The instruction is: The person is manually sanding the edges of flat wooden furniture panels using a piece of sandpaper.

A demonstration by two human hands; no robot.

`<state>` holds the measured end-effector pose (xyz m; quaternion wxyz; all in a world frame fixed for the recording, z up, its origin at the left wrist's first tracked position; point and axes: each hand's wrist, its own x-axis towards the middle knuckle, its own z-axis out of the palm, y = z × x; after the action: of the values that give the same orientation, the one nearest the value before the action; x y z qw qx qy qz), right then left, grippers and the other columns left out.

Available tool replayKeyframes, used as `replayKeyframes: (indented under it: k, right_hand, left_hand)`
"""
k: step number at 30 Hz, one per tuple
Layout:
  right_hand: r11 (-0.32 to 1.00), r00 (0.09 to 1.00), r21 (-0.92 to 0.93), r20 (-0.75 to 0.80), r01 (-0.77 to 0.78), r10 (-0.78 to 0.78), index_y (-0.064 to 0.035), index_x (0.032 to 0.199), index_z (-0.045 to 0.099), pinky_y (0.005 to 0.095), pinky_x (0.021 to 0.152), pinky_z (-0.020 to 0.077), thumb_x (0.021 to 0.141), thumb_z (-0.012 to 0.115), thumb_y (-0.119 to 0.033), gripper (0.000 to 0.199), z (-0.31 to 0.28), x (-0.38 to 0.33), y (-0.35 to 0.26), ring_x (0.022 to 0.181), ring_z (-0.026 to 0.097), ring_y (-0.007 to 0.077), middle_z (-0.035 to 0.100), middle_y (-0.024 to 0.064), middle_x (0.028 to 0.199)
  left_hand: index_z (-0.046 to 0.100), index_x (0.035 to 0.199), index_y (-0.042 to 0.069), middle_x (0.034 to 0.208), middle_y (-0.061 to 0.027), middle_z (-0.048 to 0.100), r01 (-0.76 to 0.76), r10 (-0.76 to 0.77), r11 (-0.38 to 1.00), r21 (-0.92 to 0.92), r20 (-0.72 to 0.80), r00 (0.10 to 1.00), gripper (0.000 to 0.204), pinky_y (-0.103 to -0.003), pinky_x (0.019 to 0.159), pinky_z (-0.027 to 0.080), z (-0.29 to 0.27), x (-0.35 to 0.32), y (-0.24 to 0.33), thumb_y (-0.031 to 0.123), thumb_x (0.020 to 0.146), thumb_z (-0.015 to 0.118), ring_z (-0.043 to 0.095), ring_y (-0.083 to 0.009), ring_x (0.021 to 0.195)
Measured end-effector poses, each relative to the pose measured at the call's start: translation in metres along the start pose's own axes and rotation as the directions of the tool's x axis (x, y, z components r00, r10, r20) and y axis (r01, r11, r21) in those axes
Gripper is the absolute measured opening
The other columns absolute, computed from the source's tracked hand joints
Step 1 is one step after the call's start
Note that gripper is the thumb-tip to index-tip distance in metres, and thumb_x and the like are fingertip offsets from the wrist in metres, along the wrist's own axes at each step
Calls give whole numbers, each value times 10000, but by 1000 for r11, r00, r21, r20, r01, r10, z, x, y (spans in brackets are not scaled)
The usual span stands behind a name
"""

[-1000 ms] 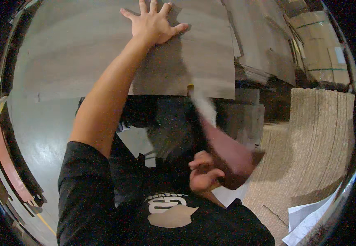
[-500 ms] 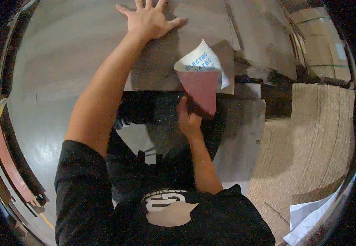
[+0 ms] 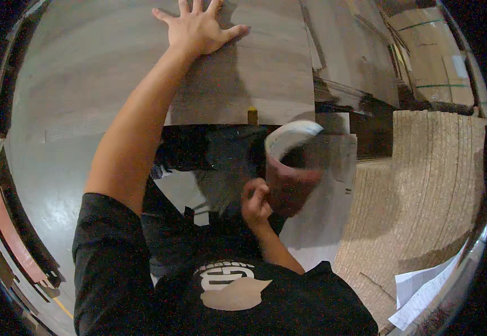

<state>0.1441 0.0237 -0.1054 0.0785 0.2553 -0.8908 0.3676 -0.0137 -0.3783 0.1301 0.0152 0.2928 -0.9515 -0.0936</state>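
Grey floor (image 3: 70,173), wide board (image 3: 277,84): the sheet (image 3: 288,193) leans forward and right from the right hand (image 3: 256,204)

In the head view, a panel stack (image 3: 434,179) stands at the right, with white papers (image 3: 425,288) over its near end and a strapped bundle (image 3: 436,56) beyond it. The board spans the upper part, its near edge running from side to side; a small yellow piece (image 3: 252,116) shows at that edge.

The sheet, red-brown on one face and pale on the other, is in the right hand, between the person's body and the board. From the fingers its long axis slants forward and to the right, and the pale far end curls over rightward. That end shows close to the board's near right corner; whether it touches, I cannot tell. The right hand is the nearer one, at the sheet's lower left edge: its fingers are bent in and seem to pinch that edge, though blur hides the exact contact.

The left hand (image 3: 197,28) is well apart, farther forward and to the left. Its fingers are spread wide, palm down on the board
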Motion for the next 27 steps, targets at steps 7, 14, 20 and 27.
replayKeyframes:
  k: [7,14,20,27]
  right_hand:
    - [904,983,389,35,-177,178,-77,886,570,243,663,400,1130,366,-348,418,2,123,-117,716,542,137,524,33,708]
    - [896,965,414,257,-159,52,-40,1180,646,367,669,492,1043,513,-129,210,-20,166,-155,704,595,228,652,129,888]
    - [993,968,60,225,103,-114,18,1222,649,443,691,526,973,573,-34,265,-41,180,-129,783,698,419,724,234,980]
    - [989,996,134,-69,65,-56,-5,750,660,384,531,462,1017,569,-147,316,-58,178,-133,513,593,226,612,96,587]
  left_hand:
    - [296,1614,169,1704,-169,162,-39,34,998,-44,-110,993,1007,-806,1137,54,7,-1,-8,860,883,355,95,-414,1570]
    - [312,1609,174,1704,-161,164,-13,14,1000,8,-108,994,1001,-808,1138,51,1,-5,-4,863,883,351,99,-410,1570]
    - [310,1609,179,1707,-160,155,37,-36,997,66,-16,999,1003,-809,1140,42,-4,-1,-3,869,882,340,96,-398,1573]
    - [295,1615,183,1707,-159,150,1,-1,1000,1,-75,997,1001,-808,1142,29,-2,-8,-4,867,886,332,91,-400,1573]
